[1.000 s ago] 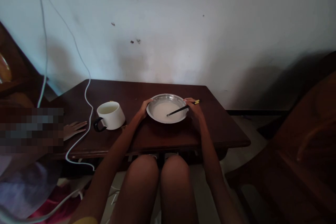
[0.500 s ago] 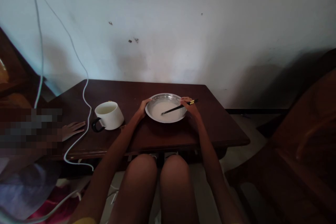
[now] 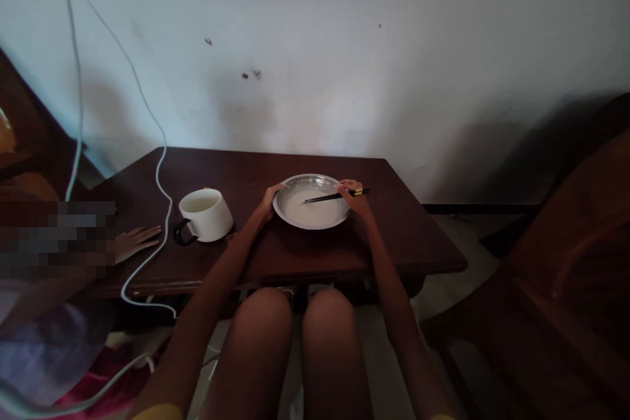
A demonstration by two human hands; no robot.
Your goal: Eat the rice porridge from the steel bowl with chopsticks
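Observation:
A shallow round metal bowl (image 3: pixel 312 226) rests on the dark wooden table, holding a pale, milky mixture (image 3: pixel 310 211). My left hand (image 3: pixel 269 201) grips the bowl's left rim, thumb over the edge and fingers round the outside. At the right rim, my right hand (image 3: pixel 354 195) is closed around dark chopsticks (image 3: pixel 322 198) with gold bands near their upper ends. Their tips slant left into the mixture. Whether the chopsticks number exactly two is hard to see.
A white mug (image 3: pixel 209 218) with a black handle stands left of the bowl on the table (image 3: pixel 315 262). A white cable (image 3: pixel 167 210) trails over the table's left side near another person's hand (image 3: pixel 135 241). Wooden chairs flank the table, with a wall (image 3: pixel 315 46) behind.
The chopstick tips have shifted up and slightly right within the mixture, and the chopsticks now lie at a flatter angle. My left hand stays on the bowl's rim.

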